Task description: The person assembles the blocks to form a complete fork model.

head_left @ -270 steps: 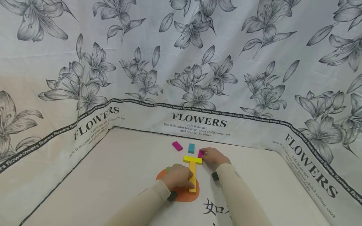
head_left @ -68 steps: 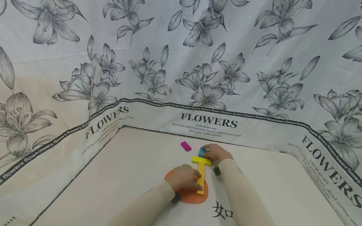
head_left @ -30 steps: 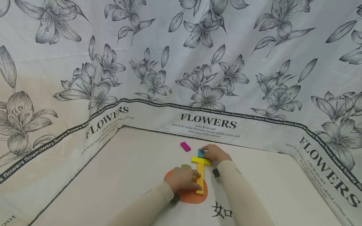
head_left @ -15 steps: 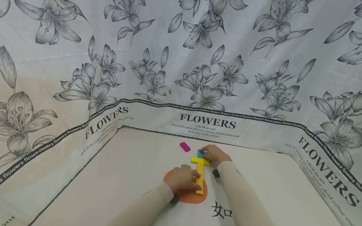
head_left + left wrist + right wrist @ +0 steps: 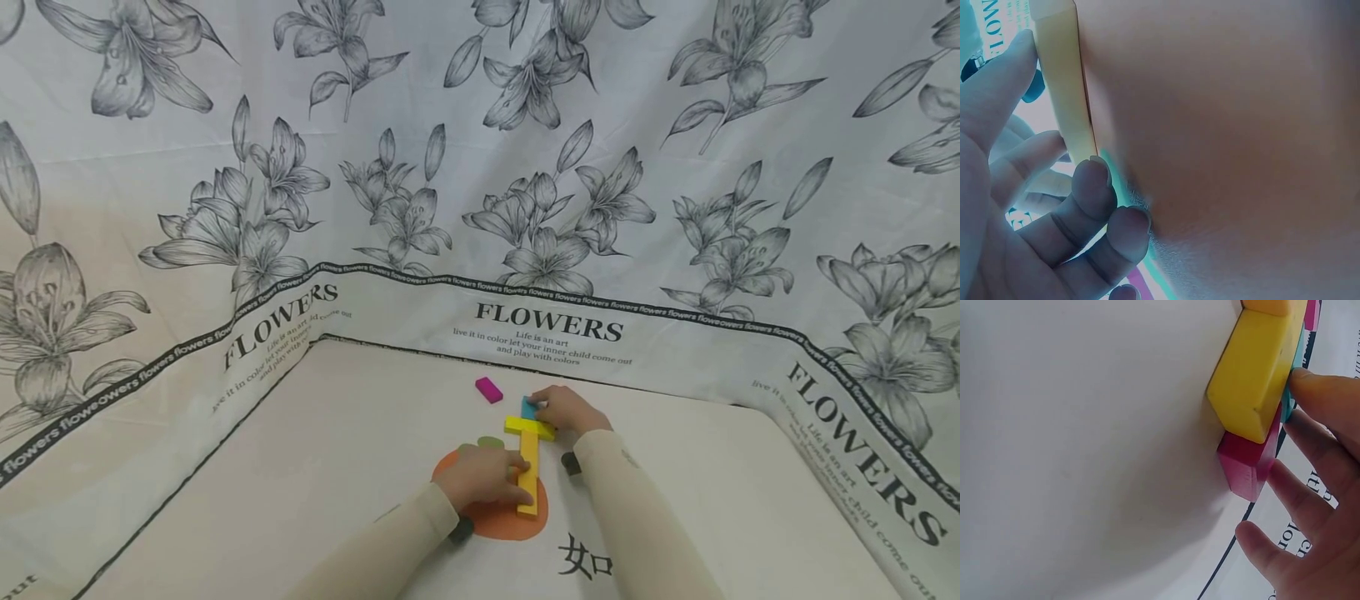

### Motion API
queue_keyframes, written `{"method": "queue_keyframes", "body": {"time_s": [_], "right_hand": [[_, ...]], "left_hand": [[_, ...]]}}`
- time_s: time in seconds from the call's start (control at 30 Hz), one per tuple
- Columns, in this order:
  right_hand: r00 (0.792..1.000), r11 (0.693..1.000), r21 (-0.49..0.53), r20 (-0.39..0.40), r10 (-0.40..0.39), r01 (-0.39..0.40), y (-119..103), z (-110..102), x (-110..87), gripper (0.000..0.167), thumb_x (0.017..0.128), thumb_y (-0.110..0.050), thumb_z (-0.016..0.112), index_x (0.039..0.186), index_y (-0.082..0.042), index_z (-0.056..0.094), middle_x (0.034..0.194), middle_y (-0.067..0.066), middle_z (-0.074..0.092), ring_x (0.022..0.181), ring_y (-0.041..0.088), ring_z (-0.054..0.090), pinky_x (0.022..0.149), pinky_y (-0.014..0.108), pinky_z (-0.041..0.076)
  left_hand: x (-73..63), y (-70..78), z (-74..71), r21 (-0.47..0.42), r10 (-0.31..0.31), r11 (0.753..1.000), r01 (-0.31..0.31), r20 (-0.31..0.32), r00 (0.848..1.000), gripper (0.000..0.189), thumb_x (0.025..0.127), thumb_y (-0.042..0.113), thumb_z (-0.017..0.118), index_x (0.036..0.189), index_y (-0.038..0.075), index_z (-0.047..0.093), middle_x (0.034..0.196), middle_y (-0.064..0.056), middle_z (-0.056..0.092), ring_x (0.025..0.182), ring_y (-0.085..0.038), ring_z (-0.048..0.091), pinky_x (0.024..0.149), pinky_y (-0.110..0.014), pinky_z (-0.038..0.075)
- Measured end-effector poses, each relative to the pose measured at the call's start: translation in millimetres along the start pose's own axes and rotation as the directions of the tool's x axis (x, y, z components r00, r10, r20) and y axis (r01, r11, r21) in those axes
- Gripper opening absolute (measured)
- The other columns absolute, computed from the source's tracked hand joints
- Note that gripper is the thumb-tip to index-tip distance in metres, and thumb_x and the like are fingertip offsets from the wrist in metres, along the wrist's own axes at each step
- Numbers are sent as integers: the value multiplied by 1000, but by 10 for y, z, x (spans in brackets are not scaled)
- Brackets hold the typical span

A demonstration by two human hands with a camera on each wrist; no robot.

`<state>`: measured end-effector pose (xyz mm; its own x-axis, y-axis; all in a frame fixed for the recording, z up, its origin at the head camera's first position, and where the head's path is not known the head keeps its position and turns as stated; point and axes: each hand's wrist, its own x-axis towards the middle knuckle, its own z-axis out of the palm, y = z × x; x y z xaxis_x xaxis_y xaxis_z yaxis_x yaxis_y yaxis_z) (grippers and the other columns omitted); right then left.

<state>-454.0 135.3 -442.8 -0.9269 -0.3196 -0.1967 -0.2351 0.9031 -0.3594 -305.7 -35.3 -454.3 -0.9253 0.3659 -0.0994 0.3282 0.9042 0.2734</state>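
A long orange-yellow block (image 5: pixel 529 446) lies along the printed orange shape, and a lighter yellow bar (image 5: pixel 516 425) crosses its far end, making a T. My left hand (image 5: pixel 480 477) holds the long block with thumb and index finger at its left side; its other fingers curl beside it in the left wrist view. Behind the bar, my right hand (image 5: pixel 568 408) pinches a small blue block (image 5: pixel 528 408), partly covered by the fingers. The right wrist view shows a magenta block (image 5: pixel 1247 464) against the bar's right end, hidden by the hand in the head view.
Another magenta block (image 5: pixel 489 390) lies loose, behind and left of the T. The white cloth (image 5: pixel 300 467) bears an orange print (image 5: pixel 495 525) and black characters (image 5: pixel 585 557). A flower-patterned curtain (image 5: pixel 420 208) encloses the back and sides.
Nine seconds ago my right hand was at the magenta block by the bar's right end, and the blue block lay apart. Now it holds the blue block behind the bar. My left hand stays put.
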Motion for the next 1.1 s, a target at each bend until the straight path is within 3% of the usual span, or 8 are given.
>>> {"method": "queue_keyframes", "body": {"time_s": [0.43, 1.1], "right_hand": [[1000, 1000, 4, -14, 3, -3, -7, 44, -30, 38, 91, -22, 61, 128, -29, 64, 139, 8, 56, 105, 25, 51, 100, 49, 43], [1000, 1000, -9, -9, 1, -1, -13, 8, -17, 36, 90, -22, 64, 126, -26, 66, 137, 8, 57, 102, 24, 53, 94, 44, 45]], "left_hand": [[43, -40, 62, 9, -6, 1000, 6, -7, 1000, 57, 77, 65, 67, 125, 36, 64, 73, 13, 56, 78, -10, 48, 70, -36, 43], [27, -33, 57, -17, -1, 1000, 1, -16, 1000, 56, 77, 64, 68, 125, 35, 64, 72, 12, 55, 75, -9, 48, 66, -32, 41]]}}
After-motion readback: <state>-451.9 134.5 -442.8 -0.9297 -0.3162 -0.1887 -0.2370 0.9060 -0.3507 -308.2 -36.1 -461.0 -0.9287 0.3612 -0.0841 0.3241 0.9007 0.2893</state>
